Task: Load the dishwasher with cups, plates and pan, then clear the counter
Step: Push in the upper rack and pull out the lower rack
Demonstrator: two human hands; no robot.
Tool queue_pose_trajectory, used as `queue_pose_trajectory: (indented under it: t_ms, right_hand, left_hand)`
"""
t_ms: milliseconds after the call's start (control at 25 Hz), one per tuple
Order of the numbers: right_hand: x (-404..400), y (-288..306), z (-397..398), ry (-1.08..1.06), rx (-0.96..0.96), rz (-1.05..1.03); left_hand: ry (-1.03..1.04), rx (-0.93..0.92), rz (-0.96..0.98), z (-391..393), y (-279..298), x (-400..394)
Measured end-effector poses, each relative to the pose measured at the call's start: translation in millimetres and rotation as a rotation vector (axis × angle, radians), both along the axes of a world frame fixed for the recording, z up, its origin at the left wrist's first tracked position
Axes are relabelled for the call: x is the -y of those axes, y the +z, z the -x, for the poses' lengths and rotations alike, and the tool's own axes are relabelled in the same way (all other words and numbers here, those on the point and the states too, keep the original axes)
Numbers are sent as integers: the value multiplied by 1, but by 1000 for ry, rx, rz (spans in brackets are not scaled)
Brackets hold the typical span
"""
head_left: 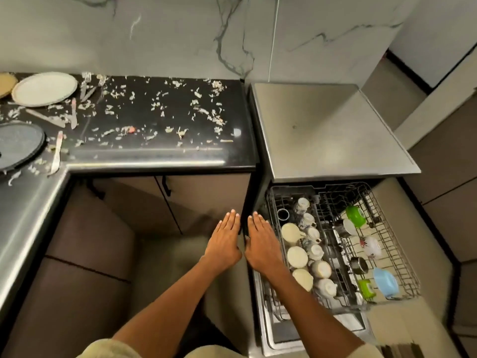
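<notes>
Head view: left hand (224,239), right hand (263,241) flat; wire rack (402,267) holds glazed cups (316,251).

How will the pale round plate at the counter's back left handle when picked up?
The plate looks rigid and probably ceramic, so likely fragile and fairly heavy for its size. It lies flat with a low rim, so fingers may struggle to get under it. Scraps litter the counter around it, so its underside may be gritty or slippery.

- A grey marble wall (180,34) with dark veins rises behind.
- Taupe cabinet doors (139,202) with a black handle (166,186) fill the corner below.
- A grey steel top (327,133) reflects soft overhead light.
- Taupe flooring (410,233) runs along the right.
</notes>
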State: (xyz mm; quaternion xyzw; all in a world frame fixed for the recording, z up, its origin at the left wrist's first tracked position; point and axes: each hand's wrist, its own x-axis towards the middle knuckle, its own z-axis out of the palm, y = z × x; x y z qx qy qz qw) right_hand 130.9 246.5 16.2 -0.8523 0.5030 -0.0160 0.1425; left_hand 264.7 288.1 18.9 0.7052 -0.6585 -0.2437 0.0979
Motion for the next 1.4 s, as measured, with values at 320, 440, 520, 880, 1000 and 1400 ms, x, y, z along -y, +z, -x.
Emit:
queue_pose_trajectory:
  t_ms: [320,440,520,880,1000,1400]
  right_hand:
    - [-80,-12,156,28,-81,-124]
    - [-96,-18,203,-10,-105,-159]
    - [-97,-23,224,-66,-105,-171]
    - [-76,-30,274,-212,-140,-173]
    - [-77,-41,288,-248,-145,-204]
    - [-63,-87,362,-233,-237,-345]
  left_hand:
    - [15,-38,-78,145,-19,-90]
    - [-24,-21,-116,187,-32,-100]
    - [-75,-13,-150,205,-39,-96]
    - [-246,-7,-145,257,-58,-54]
    - [-284,-24,-173,272,-70,-53]
    - [-279,-42,-379,333,-107,-47]
